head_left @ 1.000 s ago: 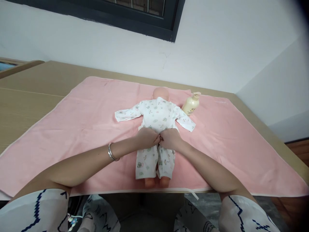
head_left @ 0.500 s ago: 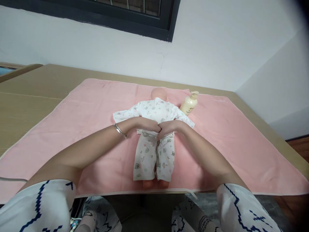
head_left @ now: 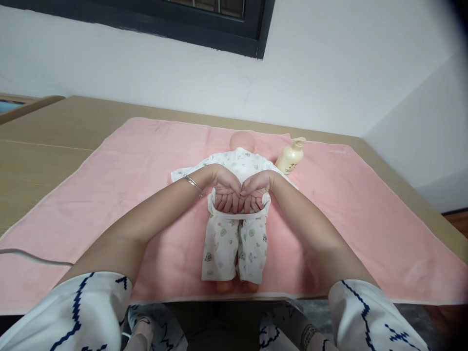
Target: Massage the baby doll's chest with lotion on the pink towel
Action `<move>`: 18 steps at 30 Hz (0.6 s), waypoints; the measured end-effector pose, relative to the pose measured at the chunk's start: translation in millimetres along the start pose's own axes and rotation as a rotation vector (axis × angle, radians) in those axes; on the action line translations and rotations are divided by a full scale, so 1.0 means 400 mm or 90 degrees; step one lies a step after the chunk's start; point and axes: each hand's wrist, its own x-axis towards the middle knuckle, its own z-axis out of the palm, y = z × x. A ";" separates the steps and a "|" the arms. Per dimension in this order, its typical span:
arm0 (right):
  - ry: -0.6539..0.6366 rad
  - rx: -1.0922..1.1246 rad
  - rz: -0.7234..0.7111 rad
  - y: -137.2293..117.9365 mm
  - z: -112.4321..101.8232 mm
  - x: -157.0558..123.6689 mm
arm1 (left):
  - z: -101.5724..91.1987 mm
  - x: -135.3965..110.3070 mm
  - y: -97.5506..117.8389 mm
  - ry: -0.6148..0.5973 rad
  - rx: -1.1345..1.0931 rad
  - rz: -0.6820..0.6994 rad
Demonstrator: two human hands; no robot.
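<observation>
A baby doll (head_left: 242, 141) lies face down on a pink blanket (head_left: 131, 170), head towards the wall, dressed in a white printed shirt and matching trousers (head_left: 236, 246). My left hand (head_left: 224, 187) and my right hand (head_left: 254, 187) meet side by side over the doll's waist. Palms turn upward, and the curled fingers of both hands hook the trousers' waistband. A silver bangle (head_left: 193, 184) circles my left wrist. Only the doll's feet show, at the blanket's near edge.
A cream pump bottle (head_left: 290, 156) stands on the blanket to the right of the doll's head. The blanket covers a tan wooden table (head_left: 44, 141) against a white wall. A white cable (head_left: 32, 256) crosses the blanket's near left corner.
Both hands moved from the doll's hips up to its waist and turned palms up, fingers hooking the waistband. The camera view shifted slightly.
</observation>
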 end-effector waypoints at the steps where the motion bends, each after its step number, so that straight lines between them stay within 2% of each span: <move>1: 0.004 0.006 0.000 0.002 -0.002 0.000 | -0.004 0.000 -0.007 0.000 -0.008 0.005; 3: 0.031 0.002 -0.008 0.003 0.001 -0.007 | -0.010 -0.009 -0.015 0.019 -0.025 0.024; 4: 0.050 -0.006 -0.022 0.003 0.007 -0.015 | -0.013 -0.019 -0.015 0.001 -0.044 0.027; 7: 0.131 -0.052 -0.111 -0.003 0.046 -0.072 | -0.031 -0.056 0.005 -0.159 -0.196 0.011; 8: 0.179 -0.075 -0.149 -0.007 0.066 -0.100 | -0.039 -0.066 0.016 -0.192 -0.263 0.013; 9: 0.240 -0.105 -0.183 -0.011 0.088 -0.132 | -0.049 -0.072 0.030 -0.187 -0.331 0.025; 10: 0.322 -0.140 -0.211 -0.017 0.111 -0.164 | -0.059 -0.072 0.044 -0.144 -0.393 0.043; 12: 0.538 -0.189 -0.280 -0.025 0.154 -0.225 | -0.077 -0.054 0.075 0.006 -0.501 0.082; 15: 0.950 -0.222 -0.377 -0.028 0.186 -0.282 | -0.091 0.011 0.121 0.230 -0.611 0.139; 18: 1.337 -0.251 -0.366 -0.017 0.175 -0.297 | -0.091 0.094 0.159 0.343 -0.605 0.186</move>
